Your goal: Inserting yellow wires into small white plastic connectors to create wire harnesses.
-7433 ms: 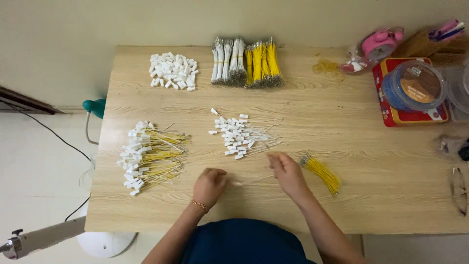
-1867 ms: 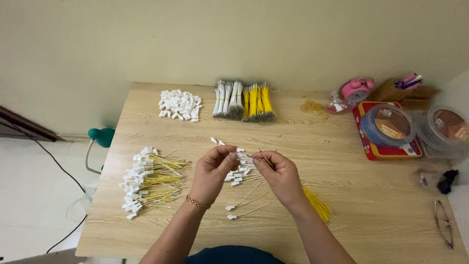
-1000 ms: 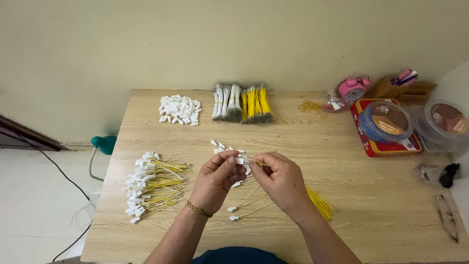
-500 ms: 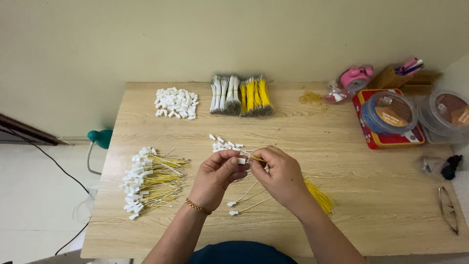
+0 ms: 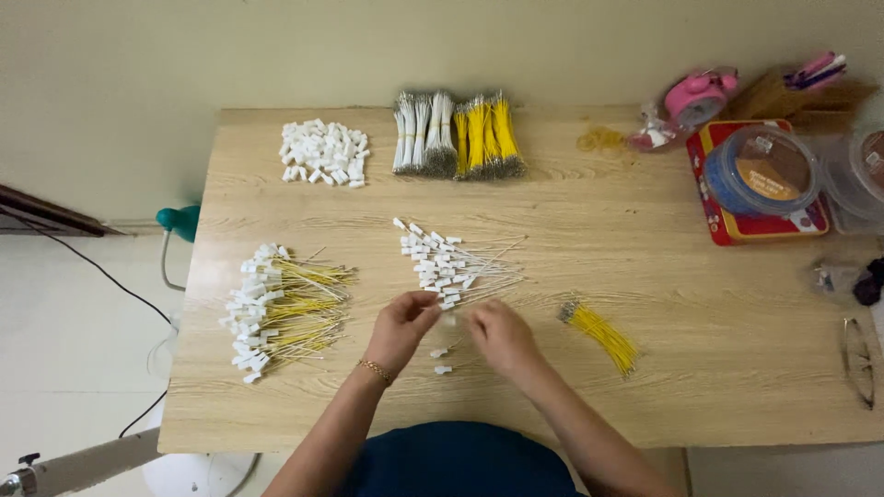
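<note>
My left hand point(image 5: 402, 325) and my right hand point(image 5: 498, 335) are low over the wooden table point(image 5: 700, 387), fingertips pinched toward each other. Between them is a small white connector on a thin white wire point(image 5: 448, 320), which both hands seem to hold. Two more wired connectors point(image 5: 441, 361) lie on the table just below the hands. A pile of white-wired connectors point(image 5: 453, 265) is right behind the hands. A loose bundle of short yellow wires point(image 5: 603, 333) lies to the right of my right hand.
A heap of yellow-wired connectors point(image 5: 281, 308) lies at the left. At the back are loose white connectors point(image 5: 322, 153) and white and yellow wire bundles point(image 5: 458, 136). A red tin with a round tub point(image 5: 757, 177), a pink object point(image 5: 701, 93) and glasses point(image 5: 857, 363) sit right.
My hands, raised with a wired connector before, have come down close to the table in front of the white pile. The camera has tilted down a little.
</note>
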